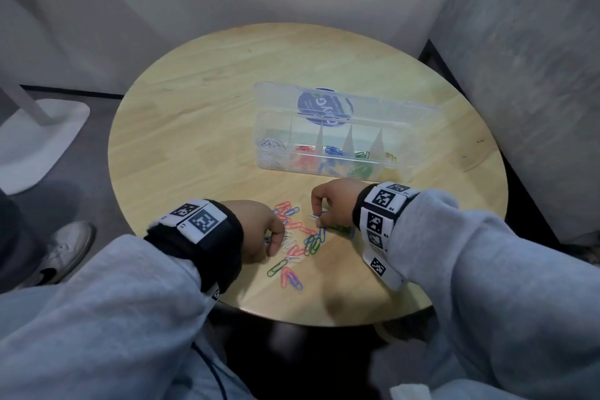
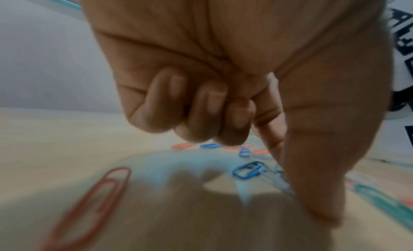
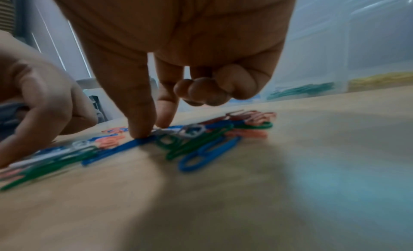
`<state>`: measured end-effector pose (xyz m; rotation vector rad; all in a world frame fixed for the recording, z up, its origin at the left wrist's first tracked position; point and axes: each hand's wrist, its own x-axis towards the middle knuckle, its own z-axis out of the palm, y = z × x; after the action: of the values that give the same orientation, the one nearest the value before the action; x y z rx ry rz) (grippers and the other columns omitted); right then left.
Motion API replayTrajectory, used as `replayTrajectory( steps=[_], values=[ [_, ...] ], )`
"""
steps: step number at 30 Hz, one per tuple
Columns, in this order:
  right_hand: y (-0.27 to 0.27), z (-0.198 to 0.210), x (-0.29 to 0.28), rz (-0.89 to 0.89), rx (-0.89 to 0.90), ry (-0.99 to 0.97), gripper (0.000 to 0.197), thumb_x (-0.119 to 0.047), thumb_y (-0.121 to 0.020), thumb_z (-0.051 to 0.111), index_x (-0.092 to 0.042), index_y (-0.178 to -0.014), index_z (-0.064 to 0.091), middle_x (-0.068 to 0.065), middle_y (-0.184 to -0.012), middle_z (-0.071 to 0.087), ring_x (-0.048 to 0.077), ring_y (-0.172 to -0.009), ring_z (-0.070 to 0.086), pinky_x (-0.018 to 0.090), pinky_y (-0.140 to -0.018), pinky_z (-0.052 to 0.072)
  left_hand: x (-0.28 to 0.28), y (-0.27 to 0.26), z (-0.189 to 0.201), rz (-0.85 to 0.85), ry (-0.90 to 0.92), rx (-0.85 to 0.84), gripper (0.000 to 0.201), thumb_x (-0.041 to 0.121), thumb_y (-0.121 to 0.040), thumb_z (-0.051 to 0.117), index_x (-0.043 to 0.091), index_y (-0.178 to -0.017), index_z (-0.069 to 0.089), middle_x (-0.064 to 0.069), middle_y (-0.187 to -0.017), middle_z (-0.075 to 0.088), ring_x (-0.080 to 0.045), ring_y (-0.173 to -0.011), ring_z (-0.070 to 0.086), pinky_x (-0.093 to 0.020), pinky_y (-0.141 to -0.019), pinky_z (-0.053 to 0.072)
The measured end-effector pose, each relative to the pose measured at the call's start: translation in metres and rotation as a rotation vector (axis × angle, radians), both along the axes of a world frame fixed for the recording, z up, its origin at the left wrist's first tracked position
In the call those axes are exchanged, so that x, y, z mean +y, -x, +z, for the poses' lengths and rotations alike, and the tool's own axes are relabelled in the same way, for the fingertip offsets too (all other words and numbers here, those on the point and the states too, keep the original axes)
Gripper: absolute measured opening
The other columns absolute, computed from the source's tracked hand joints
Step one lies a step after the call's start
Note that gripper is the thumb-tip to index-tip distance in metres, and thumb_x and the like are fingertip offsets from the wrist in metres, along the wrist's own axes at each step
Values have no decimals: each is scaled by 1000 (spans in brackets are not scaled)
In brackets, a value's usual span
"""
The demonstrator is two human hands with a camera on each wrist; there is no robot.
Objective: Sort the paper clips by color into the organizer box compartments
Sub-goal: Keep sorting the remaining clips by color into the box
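Observation:
A loose pile of red, blue, green and white paper clips (image 1: 297,239) lies on the round wooden table (image 1: 201,127) between my hands. My left hand (image 1: 268,248) is at the pile's left edge; its thumb (image 2: 312,184) and forefinger pinch a pale clip (image 2: 278,178) at the tabletop, with the other fingers curled in. My right hand (image 1: 319,220) is at the pile's upper right. Its thumb (image 3: 140,127) and forefinger (image 3: 166,117) close on a white clip (image 1: 311,217), the thumb tip touching a blue clip (image 3: 125,147). Behind stands the clear organizer box (image 1: 412,153), lid open, holding white, red, blue, green and yellow clips in separate compartments.
The box's open lid (image 1: 324,101) lies flat toward the far side. The table's near edge (image 1: 324,323) is close below my forearms. Walls stand close behind and to the right. On the floor at left are a white stand base (image 1: 39,136) and a shoe (image 1: 65,247).

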<state>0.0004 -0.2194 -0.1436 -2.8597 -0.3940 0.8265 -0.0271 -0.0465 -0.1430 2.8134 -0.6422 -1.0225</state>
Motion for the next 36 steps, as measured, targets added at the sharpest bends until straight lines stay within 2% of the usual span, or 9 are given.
replayTrajectory(
  steps=[4, 10, 14, 16, 19, 24, 28, 31, 36],
  values=[
    [-5, -3, 0, -38, 14, -11, 12, -26, -82, 67, -19, -92, 66, -12, -66, 45, 12, -77, 48, 17, -53, 33, 1, -4, -2, -17, 27, -31, 9, 24, -79, 65, 30, -79, 59, 11, -60, 46, -2, -55, 41, -17, -49, 29],
    [-9, -4, -2, -79, 44, 8, 9, -22, -81, 66, -20, -75, 59, -12, -65, 50, 11, -71, 52, 23, -64, 45, -2, -6, -5, -42, 27, -53, 6, 24, -77, 66, 27, -77, 61, 10, -66, 52, -11, -66, 48, -16, -51, 32],
    [-8, -2, -16, -335, 144, -235, 21, -12, -78, 67, -19, -61, 57, 0, -67, 61, 16, -63, 53, 29, -65, 49, -1, -3, -7, -12, 77, -21, 9, 24, -76, 63, 25, -68, 60, 9, -67, 57, -9, -63, 49, -20, -57, 39],
    [-7, -1, -27, -512, 212, -460, 25, 2, -81, 59, -12, -61, 54, 7, -64, 64, 22, -61, 57, 29, -57, 49, 3, -5, -2, 76, 163, 12, 10, 25, -76, 62, 23, -67, 59, 8, -61, 55, -9, -59, 47, -22, -61, 41],
    [-3, 2, -42, -677, 277, -695, 30, 13, -87, 48, -7, -65, 45, 3, -44, 60, 12, -39, 57, 18, -37, 44, 9, -14, 7, 242, 364, 116, 13, 21, -78, 63, 21, -67, 57, 8, -58, 53, -9, -56, 46, -23, -63, 39],
    [4, 2, -54, -855, 361, -959, 33, 17, -89, 32, -6, -82, 54, 10, -58, 44, 20, -55, 45, 17, -35, 42, 8, -21, 21, 675, 797, 233, 19, 6, -80, 46, 14, -63, 46, -7, -65, 56, -19, -51, 50, -21, -46, 36],
    [6, -1, -54, -895, 339, -911, 34, 14, -87, 27, -5, -73, 51, 9, -45, 49, 23, -53, 40, 19, -37, 43, 8, -21, 26, 858, 1048, 306, 30, -5, -87, 31, 12, -63, 38, -8, -57, 52, -12, -35, 48, -17, -39, 32],
    [6, -3, -51, -864, 338, -844, 29, 12, -88, 32, -8, -73, 48, 13, -58, 49, 24, -55, 42, 22, -39, 45, 7, -19, 27, 925, 1118, 328, 30, -4, -87, 30, 13, -63, 36, -10, -60, 48, -11, -32, 45, -13, -35, 28],
    [8, 3, -42, -385, 47, -315, 24, -7, -81, 62, -24, -71, 49, -5, -62, 46, 10, -53, 43, 21, -50, 35, 5, -19, 30, 982, 1216, 381, 29, -2, -86, 30, 14, -63, 37, -8, -57, 48, -11, -33, 44, -11, -34, 26]
  ],
)
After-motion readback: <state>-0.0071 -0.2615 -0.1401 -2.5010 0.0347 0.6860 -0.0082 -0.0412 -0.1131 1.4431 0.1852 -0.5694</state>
